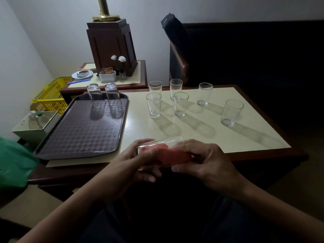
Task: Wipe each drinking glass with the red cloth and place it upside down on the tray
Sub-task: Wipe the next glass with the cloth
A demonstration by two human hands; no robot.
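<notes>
2 inverted glasses (112,95) on tray (78,137). Third glass (164,140) gripped by left hand (140,160), red cloth (166,153) pinched inside by right hand (210,162). 6 upright glasses (180,104) left.

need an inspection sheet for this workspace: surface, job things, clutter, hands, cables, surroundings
surface: cream-topped table, dark wood rim; water droplets beside the tray.
job's things: brown tray carries two upside-down glasses at its far end; six upright glasses stand on the table; the held glass lies sideways with the red cloth inside.
clutter: side table holds a plate, a white packet holder and white flowers.
grippers: left hand grips the held glass; right hand holds the red cloth at its mouth.
cables: nothing seen.
surroundings: yellow basket, wooden lamp base, dark chair.
</notes>
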